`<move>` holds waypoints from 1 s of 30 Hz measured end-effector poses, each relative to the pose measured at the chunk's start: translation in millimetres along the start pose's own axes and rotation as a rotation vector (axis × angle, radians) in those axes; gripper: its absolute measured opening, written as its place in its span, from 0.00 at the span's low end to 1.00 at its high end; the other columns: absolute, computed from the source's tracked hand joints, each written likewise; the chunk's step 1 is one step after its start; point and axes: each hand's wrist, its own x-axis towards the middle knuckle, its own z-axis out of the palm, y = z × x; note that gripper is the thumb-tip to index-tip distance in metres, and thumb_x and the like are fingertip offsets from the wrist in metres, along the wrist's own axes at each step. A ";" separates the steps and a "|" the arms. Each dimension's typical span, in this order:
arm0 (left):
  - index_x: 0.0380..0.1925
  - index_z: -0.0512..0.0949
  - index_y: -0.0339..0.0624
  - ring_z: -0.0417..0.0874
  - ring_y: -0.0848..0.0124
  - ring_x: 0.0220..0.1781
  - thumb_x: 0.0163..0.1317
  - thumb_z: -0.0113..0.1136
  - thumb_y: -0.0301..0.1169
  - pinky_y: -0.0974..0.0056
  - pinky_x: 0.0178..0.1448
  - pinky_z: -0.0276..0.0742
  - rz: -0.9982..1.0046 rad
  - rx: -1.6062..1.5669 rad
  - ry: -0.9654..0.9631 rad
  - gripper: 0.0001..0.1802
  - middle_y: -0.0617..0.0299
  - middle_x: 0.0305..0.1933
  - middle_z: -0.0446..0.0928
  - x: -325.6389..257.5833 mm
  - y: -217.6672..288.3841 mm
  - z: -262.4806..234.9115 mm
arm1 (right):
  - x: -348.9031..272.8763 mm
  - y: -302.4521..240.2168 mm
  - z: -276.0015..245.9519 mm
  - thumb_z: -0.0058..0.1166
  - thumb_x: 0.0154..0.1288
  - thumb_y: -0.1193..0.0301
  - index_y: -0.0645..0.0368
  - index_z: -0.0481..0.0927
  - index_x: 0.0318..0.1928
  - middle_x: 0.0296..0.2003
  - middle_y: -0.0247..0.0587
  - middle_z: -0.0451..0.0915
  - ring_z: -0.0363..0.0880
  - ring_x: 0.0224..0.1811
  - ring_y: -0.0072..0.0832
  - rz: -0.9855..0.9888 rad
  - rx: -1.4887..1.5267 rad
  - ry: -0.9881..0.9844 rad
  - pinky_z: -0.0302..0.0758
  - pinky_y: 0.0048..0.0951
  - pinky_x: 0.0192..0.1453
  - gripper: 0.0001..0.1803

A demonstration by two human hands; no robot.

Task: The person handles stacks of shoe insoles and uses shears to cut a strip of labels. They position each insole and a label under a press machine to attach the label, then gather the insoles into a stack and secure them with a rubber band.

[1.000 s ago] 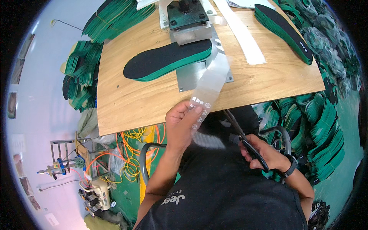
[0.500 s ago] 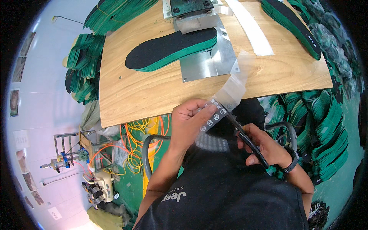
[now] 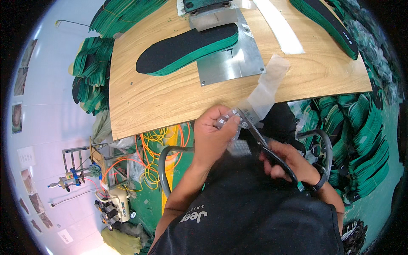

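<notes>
My left hand [image 3: 214, 134] pinches a clear plastic strip [image 3: 268, 87] printed with small white marks, and its far end trails over the table's front edge. In my right hand [image 3: 291, 161] is a pair of scissors [image 3: 272, 154] with black handles; the blades point up and left and meet the strip beside my left thumb. Whether the blades are fully closed cannot be made out. Beyond my hands, a stack of insoles [image 3: 185, 49], black on top with green edges, lies partly over a metal plate [image 3: 229, 67] on the wooden table [image 3: 157, 102].
A white strip [image 3: 280, 27] and another insole stack [image 3: 329, 25] lie at the table's right. A metal fixture [image 3: 212, 17] stands at the back. Green insole piles [image 3: 361, 140] flank the table. Orange and yellow hoses [image 3: 151, 157] and a compressor [image 3: 117, 208] are at lower left.
The scissor blades have moved further up along the strip, close to my left fingers. My left hand has shifted slightly, and less of the printed part shows below it.
</notes>
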 end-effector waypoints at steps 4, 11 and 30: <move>0.29 0.77 0.38 0.69 0.85 0.19 0.57 0.61 0.22 0.79 0.22 0.62 -0.034 0.100 -0.023 0.02 0.69 0.22 0.76 -2.9 -0.9 -6.6 | -8.6 -1.5 8.1 0.60 0.61 0.54 0.61 0.74 0.39 0.21 0.31 0.73 0.73 0.21 0.17 0.134 0.168 0.120 0.70 0.19 0.22 0.21; 0.32 0.80 0.36 0.77 0.75 0.38 0.55 0.64 0.23 0.71 0.41 0.72 0.452 0.530 -0.121 0.05 0.61 0.37 0.77 6.7 13.2 -18.4 | -33.1 -18.5 -27.3 0.69 0.51 0.70 0.60 0.69 0.29 0.30 0.37 0.75 0.73 0.23 0.19 -0.294 -0.204 0.606 0.70 0.19 0.27 0.18; 0.42 0.77 0.28 0.80 0.62 0.51 0.68 0.47 0.32 0.60 0.58 0.73 0.180 -0.307 -0.053 0.16 0.44 0.47 0.79 33.1 8.2 25.8 | 52.1 -92.4 -25.0 0.60 0.60 0.69 0.61 0.79 0.39 0.29 0.40 0.79 0.76 0.27 0.25 -0.673 -0.788 0.544 0.72 0.26 0.31 0.10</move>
